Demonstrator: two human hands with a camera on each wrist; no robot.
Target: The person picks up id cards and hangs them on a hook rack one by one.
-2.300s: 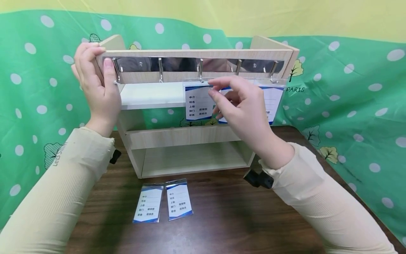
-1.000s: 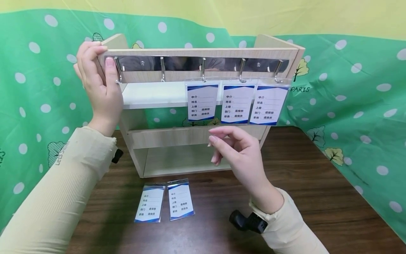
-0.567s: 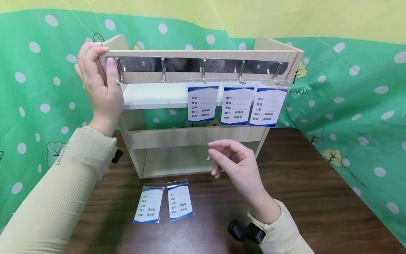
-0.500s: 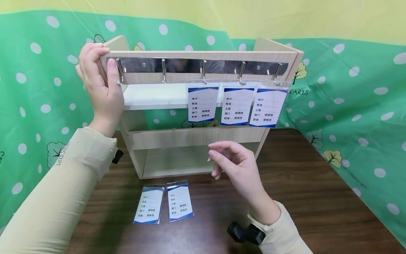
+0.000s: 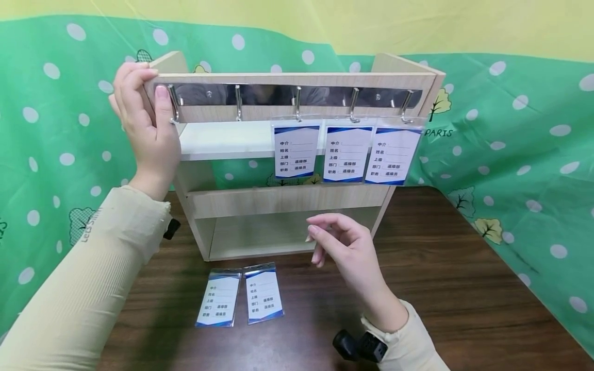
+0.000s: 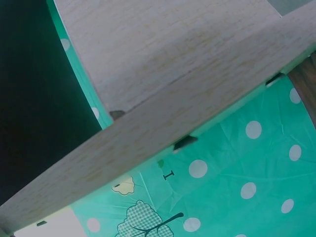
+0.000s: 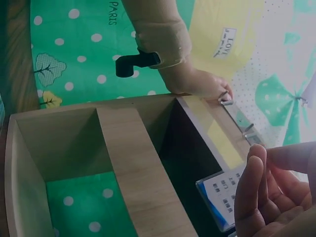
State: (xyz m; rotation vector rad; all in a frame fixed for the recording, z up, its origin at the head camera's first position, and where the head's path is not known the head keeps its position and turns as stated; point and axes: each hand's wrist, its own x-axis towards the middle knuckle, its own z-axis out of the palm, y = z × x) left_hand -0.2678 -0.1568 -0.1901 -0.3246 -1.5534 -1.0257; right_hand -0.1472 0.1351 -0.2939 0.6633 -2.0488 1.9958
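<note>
My left hand (image 5: 150, 129) grips the upper left corner of a pale wooden shelf (image 5: 283, 202), thumb on the front beside the leftmost hook. A shiny metal hook rail (image 5: 269, 95) runs along the top board. Three clear-sleeved name badges hang from it: one on the middle hook (image 5: 297, 152), another badge (image 5: 349, 153) to its right, and a third badge (image 5: 392, 156) on the rightmost hook. In front of the lower shelf, my right hand (image 5: 348, 250) hovers with loosely curled fingers, holding nothing. On the table lie two more badges, a left one (image 5: 218, 301) and a right one (image 5: 263, 295).
The two left hooks (image 5: 238, 103) carry no badge. A dark wooden table (image 5: 464, 288) bears the shelf. Behind it hangs a green cloth (image 5: 501, 139) with white dots and a yellow upper band. Black wrist cameras (image 5: 359, 346) sit at both wrists.
My right hand has let go of the badge at the middle hook and dropped down in front of the lower shelf. My left hand keeps its grip on the corner.
</note>
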